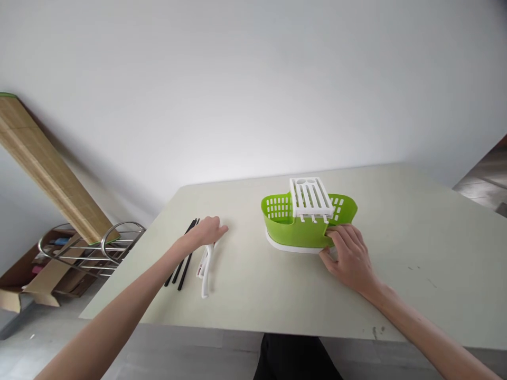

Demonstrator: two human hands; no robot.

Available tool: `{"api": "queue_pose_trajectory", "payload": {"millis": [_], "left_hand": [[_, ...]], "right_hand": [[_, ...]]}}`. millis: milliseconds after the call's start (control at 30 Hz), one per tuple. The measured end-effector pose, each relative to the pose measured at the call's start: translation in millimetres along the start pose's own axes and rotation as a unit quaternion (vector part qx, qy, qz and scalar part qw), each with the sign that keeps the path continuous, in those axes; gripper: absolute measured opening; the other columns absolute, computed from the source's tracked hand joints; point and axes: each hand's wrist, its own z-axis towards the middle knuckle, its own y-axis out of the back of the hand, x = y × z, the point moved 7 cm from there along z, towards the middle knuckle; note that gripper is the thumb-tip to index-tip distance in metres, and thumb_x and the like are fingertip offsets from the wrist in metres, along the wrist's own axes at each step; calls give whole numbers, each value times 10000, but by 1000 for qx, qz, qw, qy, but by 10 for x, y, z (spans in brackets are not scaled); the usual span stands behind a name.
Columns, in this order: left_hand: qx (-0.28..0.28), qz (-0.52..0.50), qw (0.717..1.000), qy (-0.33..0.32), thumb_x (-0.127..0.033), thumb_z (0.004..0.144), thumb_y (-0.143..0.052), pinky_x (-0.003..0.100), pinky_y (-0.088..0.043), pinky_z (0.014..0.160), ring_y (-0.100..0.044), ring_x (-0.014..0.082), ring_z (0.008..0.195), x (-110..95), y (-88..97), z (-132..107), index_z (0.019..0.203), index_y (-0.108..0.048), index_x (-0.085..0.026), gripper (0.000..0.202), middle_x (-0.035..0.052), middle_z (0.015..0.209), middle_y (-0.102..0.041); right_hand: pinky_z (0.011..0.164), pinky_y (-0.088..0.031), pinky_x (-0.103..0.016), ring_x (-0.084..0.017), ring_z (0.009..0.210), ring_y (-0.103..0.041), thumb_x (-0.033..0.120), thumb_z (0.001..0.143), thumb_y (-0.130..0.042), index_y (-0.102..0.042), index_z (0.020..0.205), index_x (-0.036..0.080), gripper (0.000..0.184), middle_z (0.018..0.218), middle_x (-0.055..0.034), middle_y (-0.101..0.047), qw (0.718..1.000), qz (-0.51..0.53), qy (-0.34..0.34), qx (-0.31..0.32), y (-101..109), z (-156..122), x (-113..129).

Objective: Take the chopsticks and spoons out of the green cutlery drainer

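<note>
A green slotted plastic basket (295, 232) with a white insert rack (311, 198) on top and a white base tray (293, 248) stands mid-table. My right hand (348, 256) grips its near right side, fingers curled on the rim and base. My left hand (208, 231) lies over the top ends of white plastic utensils (206, 272), fingers curled down onto them. Black chopsticks (182, 261) lie just left of that hand.
The pale table (396, 274) ends close to me at its front edge. Left of it, on the floor, stand a metal wire rack (95, 248), cardboard boxes (27, 279) and a leaning bamboo mat roll (43, 163). A white wall is behind.
</note>
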Motion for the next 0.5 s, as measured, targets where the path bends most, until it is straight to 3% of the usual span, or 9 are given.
{"api": "queue_pose_trajectory", "payload": {"millis": [200, 333, 500], "left_hand": [[-11, 80, 997, 13, -344, 959, -435, 398, -512, 781, -733, 360, 968, -107, -121, 40, 1002, -695, -108, 354, 262, 1039, -746], [-14, 97, 995, 25, -312, 946, -462, 415, -526, 858, -724, 376, 1079, -136, -137, 113, 1075, -714, -98, 354, 273, 1108, -748], [-10, 94, 995, 38, -357, 966, -473, 419, -524, 856, -736, 392, 1052, -108, -227, 173, 1127, -696, -67, 400, 289, 1068, -747]], "right_hand": [[960, -511, -508, -298, 980, -589, 71, 812, -602, -533, 1051, 233, 296, 977, -81, -653, 1000, 5, 0, 1, 6, 13, 0], [960, -512, -513, -298, 975, -595, 66, 802, -604, -544, 1053, 235, 308, 976, -80, -655, 1000, 9, -6, 0, 9, 27, -4], [965, -509, -527, -307, 985, -595, 72, 801, -606, -557, 1052, 240, 306, 974, -82, -661, 1000, 12, -11, 5, 14, 27, -17]]}}
